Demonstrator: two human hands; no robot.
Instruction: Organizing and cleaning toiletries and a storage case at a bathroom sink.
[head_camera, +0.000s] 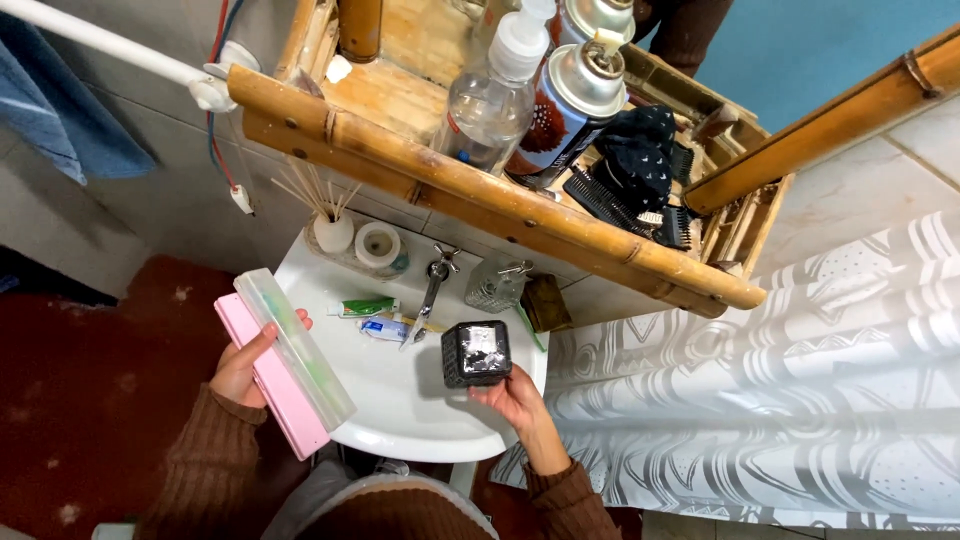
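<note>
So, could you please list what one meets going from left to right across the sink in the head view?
Left hand holding a pink case → reed diffuser → tape roll → tap → black box in the right hand → shower curtain.

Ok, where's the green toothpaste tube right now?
In the head view, the green toothpaste tube lies on the back rim of the white sink, left of the tap, just above a blue-and-white tube.

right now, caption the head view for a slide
Left hand holds a pink case, right hand a black container, over a white sink.
</note>
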